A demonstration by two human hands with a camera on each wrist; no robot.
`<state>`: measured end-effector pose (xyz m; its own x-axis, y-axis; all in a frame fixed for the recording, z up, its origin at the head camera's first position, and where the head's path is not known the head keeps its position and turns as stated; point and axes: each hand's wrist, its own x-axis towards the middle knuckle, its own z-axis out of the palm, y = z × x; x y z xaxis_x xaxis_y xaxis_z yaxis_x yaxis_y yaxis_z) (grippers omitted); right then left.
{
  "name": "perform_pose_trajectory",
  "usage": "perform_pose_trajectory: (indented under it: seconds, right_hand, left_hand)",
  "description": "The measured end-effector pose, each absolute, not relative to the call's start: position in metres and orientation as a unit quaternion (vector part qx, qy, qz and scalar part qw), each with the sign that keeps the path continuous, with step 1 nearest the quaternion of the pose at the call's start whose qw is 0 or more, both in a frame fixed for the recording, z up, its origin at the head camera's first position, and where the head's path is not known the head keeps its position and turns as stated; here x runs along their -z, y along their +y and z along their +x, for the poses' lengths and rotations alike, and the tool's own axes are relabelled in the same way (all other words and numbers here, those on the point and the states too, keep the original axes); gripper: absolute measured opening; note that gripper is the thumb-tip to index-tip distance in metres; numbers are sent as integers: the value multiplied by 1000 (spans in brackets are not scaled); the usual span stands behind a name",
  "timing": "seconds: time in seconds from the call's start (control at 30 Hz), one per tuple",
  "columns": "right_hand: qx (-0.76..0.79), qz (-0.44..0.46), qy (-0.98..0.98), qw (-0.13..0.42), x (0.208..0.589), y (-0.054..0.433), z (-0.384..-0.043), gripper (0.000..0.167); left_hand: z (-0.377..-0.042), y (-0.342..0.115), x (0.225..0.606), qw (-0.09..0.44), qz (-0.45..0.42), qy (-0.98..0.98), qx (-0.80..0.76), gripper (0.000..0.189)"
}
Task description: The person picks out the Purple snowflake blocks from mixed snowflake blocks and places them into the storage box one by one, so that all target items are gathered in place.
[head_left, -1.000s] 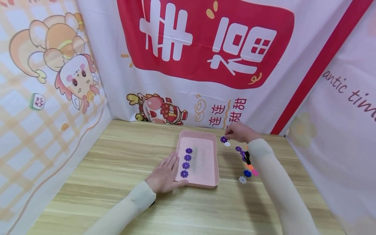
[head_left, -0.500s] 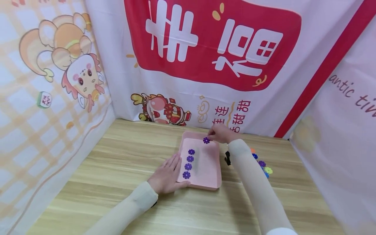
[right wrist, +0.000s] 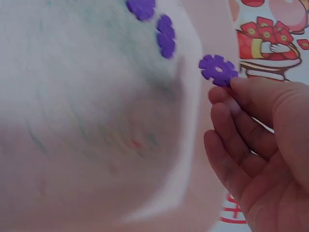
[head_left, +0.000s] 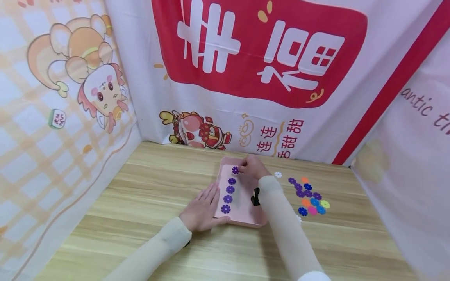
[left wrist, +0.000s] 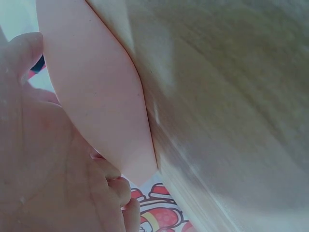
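Observation:
In the head view my right hand is over the far end of a pink tray. Between its thumb and forefinger it pinches a purple snowflake disc, which has notched edges and a small central hole. Several more purple discs lie in a row along the tray's left side. My left hand rests against the tray's left wall near the front corner, fingers extended and thumb along the front rim. Seen from the left wrist, the palm lies beside the pink wall.
Right of the tray lies a loose cluster of snowflake discs in purple, blue, orange, pink and yellow. A white disc sits apart behind them. Printed cloth hangs along the table's back edge. The wooden table extends left of the tray.
My right hand has moved left from the cluster's far side to over the tray, bringing the purple snowflake disc above the row's far end. The left hand stays at the tray.

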<state>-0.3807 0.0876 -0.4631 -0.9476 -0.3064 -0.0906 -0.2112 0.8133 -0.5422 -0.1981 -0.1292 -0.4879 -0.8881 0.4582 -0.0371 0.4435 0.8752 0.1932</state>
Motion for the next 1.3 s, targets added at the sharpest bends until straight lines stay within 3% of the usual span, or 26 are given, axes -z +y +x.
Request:
perform_pose_trajectory:
  seconds: [0.37, 0.7, 1.07, 1.3]
  right_hand:
    - [380, 2, 921, 85, 501, 83, -378, 16]
    - [375, 14, 924, 73, 501, 76, -378, 16]
    - [303, -36, 949, 74, 472, 84, -374, 7]
    - [252, -175, 951, 52, 434, 119, -378, 32]
  left_hand:
    - [-198, -124, 489, 45, 244, 966, -79, 108]
    - [-197, -123, 483, 47, 243, 966, -78, 107]
    - [-197, -125, 484, 52, 231, 967, -90, 107]
    - [-198, -127, 485, 57, 226, 968, -95, 107]
